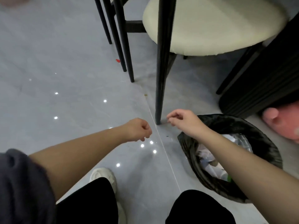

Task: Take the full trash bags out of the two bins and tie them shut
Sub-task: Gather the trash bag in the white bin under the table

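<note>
Hovering beside a full bag, both hands empty

Lifting the black trash bag by one edge would probably tear its thin rim or tip it, spilling the paper rubbish heaped inside, and the chair leg just far-left of it crowds the pull. The bag sits near and right, under the right forearm. The right hand hangs just past its far-left rim, fingers loosely curled on nothing. The left hand, fisted and empty, is well apart to the left.
</note>
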A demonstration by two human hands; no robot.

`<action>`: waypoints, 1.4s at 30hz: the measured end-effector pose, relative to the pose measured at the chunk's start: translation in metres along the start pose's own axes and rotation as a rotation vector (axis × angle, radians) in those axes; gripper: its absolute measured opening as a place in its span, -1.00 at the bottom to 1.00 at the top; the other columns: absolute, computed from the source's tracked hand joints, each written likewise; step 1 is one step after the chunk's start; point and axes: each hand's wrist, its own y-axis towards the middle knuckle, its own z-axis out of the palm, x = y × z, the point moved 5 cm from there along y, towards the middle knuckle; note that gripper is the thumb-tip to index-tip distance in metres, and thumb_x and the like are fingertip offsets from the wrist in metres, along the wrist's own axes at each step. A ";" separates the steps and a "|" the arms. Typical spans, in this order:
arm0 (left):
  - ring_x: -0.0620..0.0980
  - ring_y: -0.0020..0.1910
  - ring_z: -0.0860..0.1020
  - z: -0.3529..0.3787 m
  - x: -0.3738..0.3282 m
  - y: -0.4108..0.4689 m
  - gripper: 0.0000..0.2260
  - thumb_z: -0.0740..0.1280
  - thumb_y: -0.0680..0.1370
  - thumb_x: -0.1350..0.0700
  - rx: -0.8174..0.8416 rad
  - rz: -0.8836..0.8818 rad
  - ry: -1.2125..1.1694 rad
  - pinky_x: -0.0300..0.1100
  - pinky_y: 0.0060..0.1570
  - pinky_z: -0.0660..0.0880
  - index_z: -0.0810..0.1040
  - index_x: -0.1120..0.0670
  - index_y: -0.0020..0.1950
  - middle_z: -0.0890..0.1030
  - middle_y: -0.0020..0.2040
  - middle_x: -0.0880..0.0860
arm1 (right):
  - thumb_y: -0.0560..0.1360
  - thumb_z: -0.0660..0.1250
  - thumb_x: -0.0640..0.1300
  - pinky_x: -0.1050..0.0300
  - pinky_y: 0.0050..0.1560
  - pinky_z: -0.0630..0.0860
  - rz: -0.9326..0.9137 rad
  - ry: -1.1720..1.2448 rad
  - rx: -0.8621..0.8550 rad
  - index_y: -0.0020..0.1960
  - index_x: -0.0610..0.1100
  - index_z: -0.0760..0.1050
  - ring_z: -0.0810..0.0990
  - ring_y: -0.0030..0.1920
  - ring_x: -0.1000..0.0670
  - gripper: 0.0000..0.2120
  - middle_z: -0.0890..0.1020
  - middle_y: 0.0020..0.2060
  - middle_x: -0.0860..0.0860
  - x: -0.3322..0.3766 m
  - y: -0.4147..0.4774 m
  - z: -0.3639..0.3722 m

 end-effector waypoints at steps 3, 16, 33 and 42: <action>-0.06 -0.18 0.59 0.029 -0.020 0.006 -0.81 0.26 0.54 0.11 -0.019 -0.009 -0.084 -0.20 -0.17 0.51 0.56 0.16 0.08 0.62 -0.07 0.01 | 0.50 0.33 -0.17 0.27 -0.16 0.42 -0.036 0.057 -0.031 -0.13 0.07 0.57 0.60 -0.10 0.05 -0.86 0.66 -0.15 0.05 -0.006 -0.011 -0.014; 0.06 0.01 0.62 0.124 -0.049 0.052 -0.73 0.33 0.52 0.03 0.139 -0.115 -0.628 -0.02 0.08 0.57 0.52 0.15 0.14 0.65 0.04 0.13 | 0.50 0.30 -0.23 0.11 0.11 0.54 -0.083 0.104 -0.220 -0.20 0.11 0.56 0.64 -0.02 0.01 -0.75 0.67 -0.17 0.07 -0.032 -0.007 -0.048; -0.14 -0.46 0.50 0.071 -0.061 0.022 -0.88 0.29 0.57 0.13 -0.174 0.239 -0.756 -0.30 -0.44 0.45 0.49 0.09 -0.17 0.52 -0.38 -0.01 | 0.47 0.28 -0.20 0.19 -0.16 0.36 -0.085 -0.556 0.162 -0.06 -0.09 0.61 0.54 -0.12 -0.01 -0.86 0.62 -0.21 0.00 -0.022 0.014 -0.052; 0.03 -0.27 0.58 0.072 -0.063 0.024 -0.77 0.46 0.41 0.05 -0.235 0.223 -0.214 -0.12 -0.24 0.51 0.43 0.04 -0.12 0.60 -0.22 0.07 | 0.42 0.29 -0.21 0.07 -0.03 0.47 -0.242 -0.752 -0.111 -0.05 -0.06 0.59 0.57 0.03 -0.11 -0.83 0.67 -0.05 -0.03 -0.023 0.004 -0.076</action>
